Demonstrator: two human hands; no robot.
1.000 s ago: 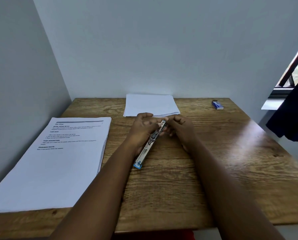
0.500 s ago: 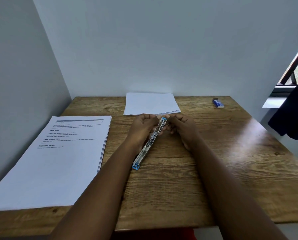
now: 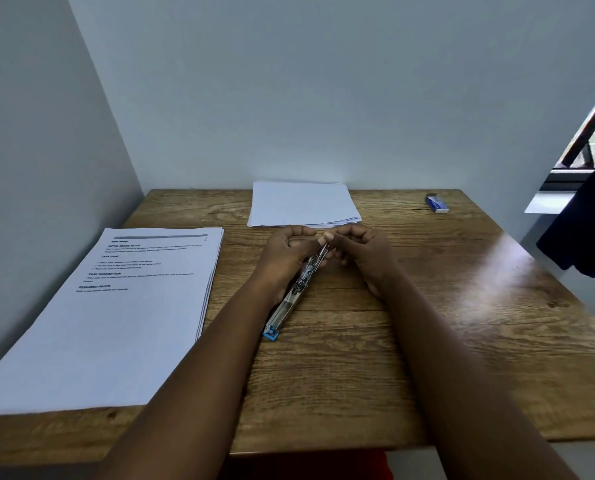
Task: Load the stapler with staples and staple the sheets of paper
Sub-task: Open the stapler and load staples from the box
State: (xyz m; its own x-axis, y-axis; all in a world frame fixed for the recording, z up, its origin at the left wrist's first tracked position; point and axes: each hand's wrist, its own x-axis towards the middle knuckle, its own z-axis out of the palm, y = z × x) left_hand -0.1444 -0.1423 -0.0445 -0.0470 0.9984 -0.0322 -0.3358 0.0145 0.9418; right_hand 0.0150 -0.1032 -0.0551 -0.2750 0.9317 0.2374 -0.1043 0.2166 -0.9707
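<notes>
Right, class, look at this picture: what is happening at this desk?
A person sits at a wooden table and works on an opened stapler. The left hand holds it, its blue end resting on the wood, while the right hand pinches at its far tip, apparently feeding staples. A printed stack of paper lies to the left, a blank stack of paper behind the hands, and a small blue box far right.

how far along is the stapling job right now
Early, still at loading. Done: the stapler is opened out flat on the table, metal channel exposed. In hand: the left hand holds it while the right hand works at its far end; whether staples are in, I cannot tell. Left: closing it and stapling, as both paper stacks lie untouched. A small blue box sits far right.
</notes>
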